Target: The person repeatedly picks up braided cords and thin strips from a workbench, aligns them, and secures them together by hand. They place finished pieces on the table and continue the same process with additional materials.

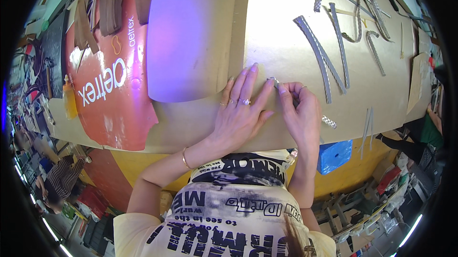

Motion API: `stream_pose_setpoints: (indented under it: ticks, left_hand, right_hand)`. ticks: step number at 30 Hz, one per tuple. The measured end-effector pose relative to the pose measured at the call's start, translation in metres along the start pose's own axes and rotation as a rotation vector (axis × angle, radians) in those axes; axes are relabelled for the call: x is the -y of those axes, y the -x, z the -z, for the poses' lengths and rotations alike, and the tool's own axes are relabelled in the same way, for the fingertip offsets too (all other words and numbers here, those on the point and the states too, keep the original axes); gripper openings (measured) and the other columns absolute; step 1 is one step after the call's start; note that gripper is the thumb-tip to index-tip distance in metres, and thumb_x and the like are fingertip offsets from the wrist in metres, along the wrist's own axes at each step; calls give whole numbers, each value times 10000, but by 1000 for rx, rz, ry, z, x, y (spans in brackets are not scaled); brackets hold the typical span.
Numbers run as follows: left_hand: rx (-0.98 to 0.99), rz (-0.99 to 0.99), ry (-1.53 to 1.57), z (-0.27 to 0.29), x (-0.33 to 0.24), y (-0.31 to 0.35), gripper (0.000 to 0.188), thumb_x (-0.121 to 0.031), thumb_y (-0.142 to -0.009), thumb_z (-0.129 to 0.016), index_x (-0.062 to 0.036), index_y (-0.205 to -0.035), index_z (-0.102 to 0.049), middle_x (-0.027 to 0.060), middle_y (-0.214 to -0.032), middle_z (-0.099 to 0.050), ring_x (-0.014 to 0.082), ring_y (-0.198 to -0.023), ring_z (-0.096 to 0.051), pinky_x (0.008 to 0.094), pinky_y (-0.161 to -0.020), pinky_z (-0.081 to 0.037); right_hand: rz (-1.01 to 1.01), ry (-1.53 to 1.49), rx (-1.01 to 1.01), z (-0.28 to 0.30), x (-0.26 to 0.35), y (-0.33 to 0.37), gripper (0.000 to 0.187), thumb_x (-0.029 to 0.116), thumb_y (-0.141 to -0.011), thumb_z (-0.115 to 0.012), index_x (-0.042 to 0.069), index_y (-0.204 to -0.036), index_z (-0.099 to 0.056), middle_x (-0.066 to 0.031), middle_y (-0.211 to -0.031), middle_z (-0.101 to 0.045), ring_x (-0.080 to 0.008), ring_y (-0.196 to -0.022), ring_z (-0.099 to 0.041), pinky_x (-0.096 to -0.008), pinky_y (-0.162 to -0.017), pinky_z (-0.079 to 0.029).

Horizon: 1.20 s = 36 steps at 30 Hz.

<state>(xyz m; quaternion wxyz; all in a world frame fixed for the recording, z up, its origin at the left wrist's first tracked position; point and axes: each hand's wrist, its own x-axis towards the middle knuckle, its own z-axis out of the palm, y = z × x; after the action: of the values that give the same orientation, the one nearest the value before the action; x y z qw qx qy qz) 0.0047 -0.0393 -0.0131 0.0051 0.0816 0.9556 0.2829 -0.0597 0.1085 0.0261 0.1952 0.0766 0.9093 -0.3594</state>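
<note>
My left hand (242, 107) lies palm down on the tan tabletop (195, 123) with its fingers stretched out. Its index fingertip meets a small silvery end of a strip (273, 80). Just right of it, my right hand (300, 109) pinches that end between thumb and fingers. A silver braided strap (329, 122) sticks out from under the right hand's outer side; it looks like the same piece, though the hand covers the part between. Farther right lie flat grey strips (315, 49) with pale stitched-looking edges.
A curved tan sheet (191, 37) and an orange-red printed sheet (117, 114) cover the left side. Brown straps (112, 4) lie at the far left, near a bottle of yellow liquid (70, 99). Braided cords (374, 47) lie far right. A blue box (335, 156) stands below the table's front edge.
</note>
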Motion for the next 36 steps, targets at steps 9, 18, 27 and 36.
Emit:
stream_pose_setpoints:
  ticks: [9, 18, 27, 36]
  left_hand:
    - [5, -7, -279, -4, -8, -5, 732, -438, -843, -713, -167, -1478, -470, 163, -1579, -326, 327, -1435, -333, 527, -1125, -312]
    - [63, -73, -648, 0, -18, -8, 759, -523, -823, -684, -130, -1448, -505, 93, -1572, -375, 261, -1447, -352, 485, -1083, -370]
    - [83, -83, -658, 3, -20, -9, 769, -503, -815, -704, -92, -1436, -510, 101, -1559, -391, 257, -1444, -360, 462, -1094, -343]
    - [90, -76, -617, 3, -19, -9, 779, -498, -820, -705, -85, -1446, -491, 119, -1563, -383, 272, -1443, -357, 459, -1102, -336]
  right_hand:
    - [46, -40, -36, -2, -2, 1, 234, 254, -948, -637, 34, -908, -701, -121, -715, -684, -284, -615, -649, -376, -595, -476]
    - [1, -151, -85, 8, -15, 17, 195, 207, -916, -680, 13, -894, -688, -111, -659, -632, -214, -524, -555, -349, -547, -434]
    - [-26, -92, -71, 11, -11, 11, 191, 211, -909, -661, 25, -875, -689, -100, -596, -594, -218, -472, -520, -362, -518, -408]
    - [-46, -38, -71, 12, -7, 9, 194, 230, -901, -663, 42, -867, -697, -97, -586, -598, -241, -491, -562, -380, -535, -430]
